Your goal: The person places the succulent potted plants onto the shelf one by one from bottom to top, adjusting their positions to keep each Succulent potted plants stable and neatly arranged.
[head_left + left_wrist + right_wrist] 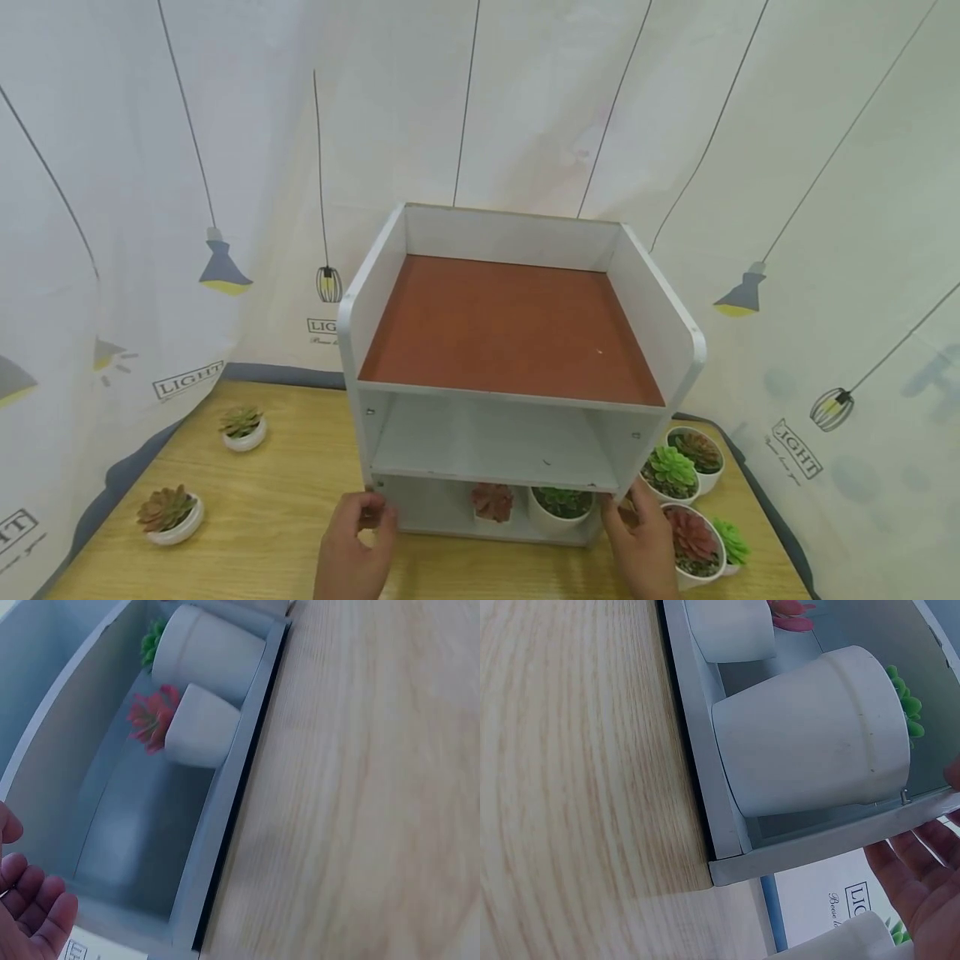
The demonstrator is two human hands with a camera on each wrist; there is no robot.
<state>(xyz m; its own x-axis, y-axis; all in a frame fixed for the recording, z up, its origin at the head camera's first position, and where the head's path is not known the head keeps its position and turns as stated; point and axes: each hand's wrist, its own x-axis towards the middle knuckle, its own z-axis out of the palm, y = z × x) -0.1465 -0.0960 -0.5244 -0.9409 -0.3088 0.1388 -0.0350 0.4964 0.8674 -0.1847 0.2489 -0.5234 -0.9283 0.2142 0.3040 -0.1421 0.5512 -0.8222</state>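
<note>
A white tabletop shelf unit (pixel 495 400) with a brown top panel stands upright in front of me. My left hand (pixel 356 542) holds its lower left side, thumb and fingers bent at the front edge. On the opposite side, my right hand (pixel 641 533) grips the side panel; in the right wrist view the thumb lies inside and the fingers (pixel 907 874) outside. The lowest compartment contains a small potted red succulent (pixel 202 727) and a larger white pot (pixel 810 739) with a green succulent, both toward the right.
Several potted succulents stand close beside the shelf's right side, including a red one (pixel 690 542) and a bright green one (pixel 671 475). Two small potted succulents (pixel 172 517) sit on the left of the wooden table (pixel 277 475). A lamp-printed cloth (pixel 525 108) hangs behind.
</note>
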